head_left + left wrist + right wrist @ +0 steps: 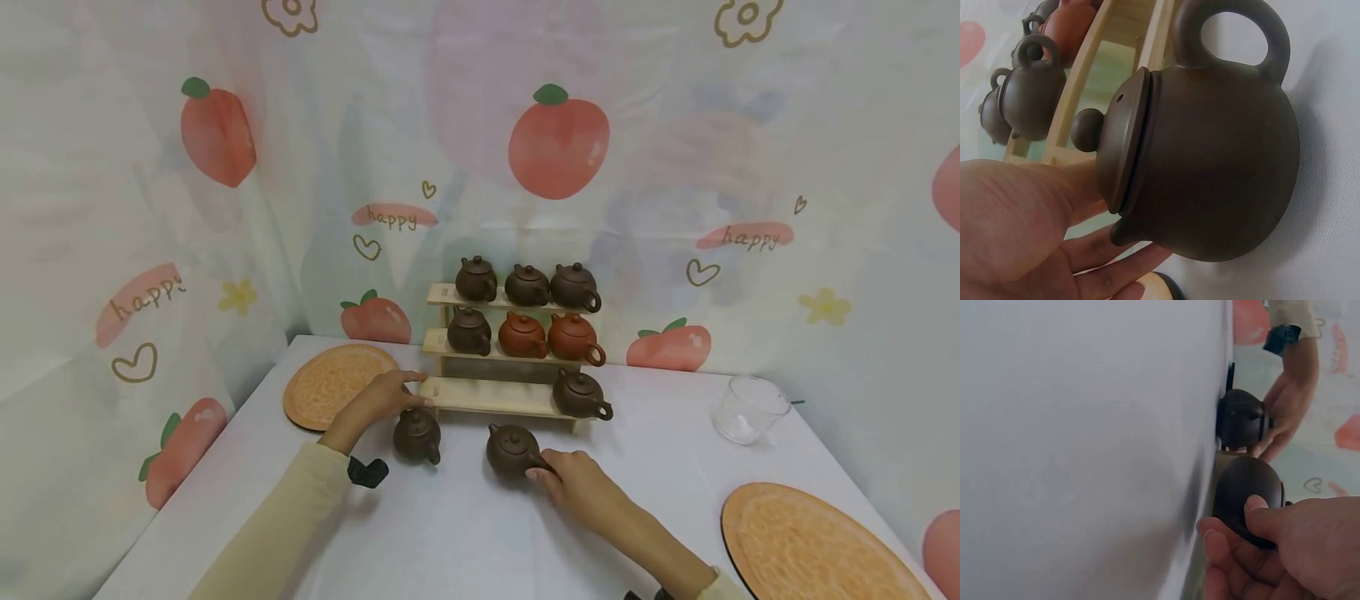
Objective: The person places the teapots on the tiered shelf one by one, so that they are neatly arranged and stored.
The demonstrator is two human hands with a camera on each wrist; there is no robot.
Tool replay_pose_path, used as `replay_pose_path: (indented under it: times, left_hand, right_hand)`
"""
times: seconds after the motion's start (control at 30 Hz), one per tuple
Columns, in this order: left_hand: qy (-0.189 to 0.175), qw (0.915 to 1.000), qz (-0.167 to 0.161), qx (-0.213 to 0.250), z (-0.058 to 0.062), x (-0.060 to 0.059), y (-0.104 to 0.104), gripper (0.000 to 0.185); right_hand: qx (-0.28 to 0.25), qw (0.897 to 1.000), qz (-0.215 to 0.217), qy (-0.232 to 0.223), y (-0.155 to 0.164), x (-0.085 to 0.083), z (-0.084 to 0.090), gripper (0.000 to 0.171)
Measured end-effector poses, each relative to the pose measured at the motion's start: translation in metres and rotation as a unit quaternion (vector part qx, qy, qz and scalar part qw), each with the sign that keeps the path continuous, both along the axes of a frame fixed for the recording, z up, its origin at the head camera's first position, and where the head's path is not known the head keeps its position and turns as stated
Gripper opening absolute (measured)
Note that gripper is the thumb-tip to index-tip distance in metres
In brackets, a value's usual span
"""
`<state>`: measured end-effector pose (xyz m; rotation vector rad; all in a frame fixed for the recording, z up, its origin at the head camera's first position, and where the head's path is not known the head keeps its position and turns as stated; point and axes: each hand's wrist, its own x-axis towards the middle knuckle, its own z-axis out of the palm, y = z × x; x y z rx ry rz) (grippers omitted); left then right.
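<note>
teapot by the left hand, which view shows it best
Left wrist: the dark teapot fills the frame, lid, knob and handle sharp. Head shows it small beside the left hand. Right wrist shows it distant and sideways.

It looks like a staged recording booth rather than a lived-in room: peach-printed curtains (558, 142) close in a white-clothed surface (465, 533) on three sides. On it stand a stepped wooden rack (491, 396) of small clay teapots (525, 286), two orange mats (333, 383) and a glass cup (748, 408).
</note>
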<state>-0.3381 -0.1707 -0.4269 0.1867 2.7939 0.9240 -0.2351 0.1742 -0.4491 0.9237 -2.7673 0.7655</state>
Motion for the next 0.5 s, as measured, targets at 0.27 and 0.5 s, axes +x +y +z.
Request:
replay_pose_path:
  times: [0.27,0.5]
  left_hand:
    - [-0.003,1.0000,0.008,0.005,0.000,0.000,0.000,0.063]
    - [0.003,1.0000,0.000,-0.003,-0.001,-0.001,-0.001,0.063]
  right_hand:
    - [-0.020,0.998,-0.042,-0.047,-0.006,-0.010,0.022,0.023]
    - [-0.023,0.996,-0.082,-0.040,-0.013,-0.022,0.034,0.019]
